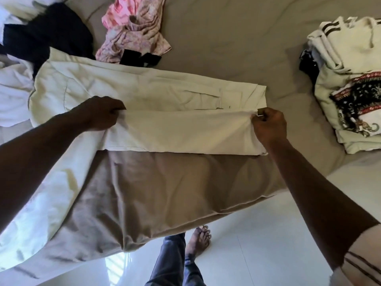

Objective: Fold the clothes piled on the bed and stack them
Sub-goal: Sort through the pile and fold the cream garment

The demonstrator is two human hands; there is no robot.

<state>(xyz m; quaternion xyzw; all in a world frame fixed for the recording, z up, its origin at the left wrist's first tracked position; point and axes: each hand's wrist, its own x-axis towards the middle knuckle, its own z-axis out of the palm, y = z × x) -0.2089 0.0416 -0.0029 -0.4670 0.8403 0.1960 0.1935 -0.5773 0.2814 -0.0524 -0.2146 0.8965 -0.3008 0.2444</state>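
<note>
Most of the view is filled by a wide bed covered in a taupe fabric sheet, whose near edge hangs toward a glossy white tiled floor. A long cream cotton garment is spread flat across the middle of the bed. Its left end trails off the near-left corner, and its near strip is turned up over itself into a fold. At the right edge of the bed, well apart from it, a stack of folded cream and white clothes is seen, with a black-and-red printed piece on its near side. At the far left a crumpled black garment and, beside it, a rumpled pink patterned garment are left unfolded, with loose white cloth nearer at the left edge. The fold's left end is gripped by the left hand, its fingers curled into the cloth. The right end is pinched by the right hand between thumb and fingertips. A small dark tab, possibly a label though too small to tell, is seen at that pinch.
</note>
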